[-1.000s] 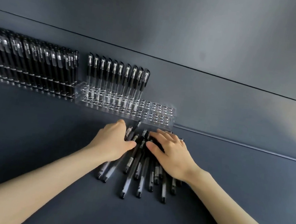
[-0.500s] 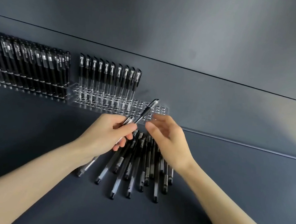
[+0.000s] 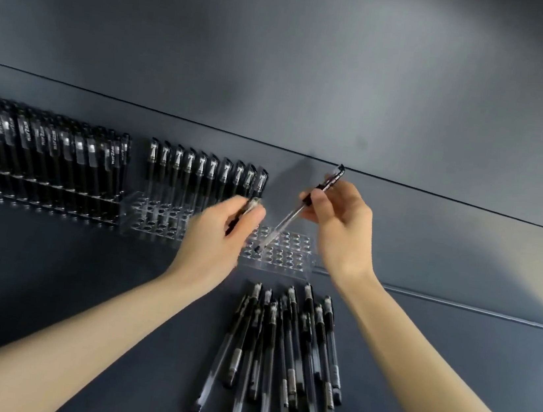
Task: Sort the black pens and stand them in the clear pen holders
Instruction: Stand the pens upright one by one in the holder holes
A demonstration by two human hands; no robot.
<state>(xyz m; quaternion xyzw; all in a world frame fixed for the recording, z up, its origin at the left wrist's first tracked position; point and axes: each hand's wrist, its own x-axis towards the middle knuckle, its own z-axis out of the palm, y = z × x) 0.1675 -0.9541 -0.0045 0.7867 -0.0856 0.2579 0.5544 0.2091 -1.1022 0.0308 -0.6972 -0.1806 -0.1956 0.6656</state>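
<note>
Pen [image 3: 282,225] tilted in raised right hand [image 3: 339,230]; left hand [image 3: 217,236] grips second pen [image 3: 251,204].

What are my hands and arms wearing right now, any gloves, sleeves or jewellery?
Nothing shows. The left hand and right hand are bare, with no gloves, rings or watch visible, though the left is motion-blurred. Both forearms are uncovered to the frame's edge, with no sleeves in view.
</note>
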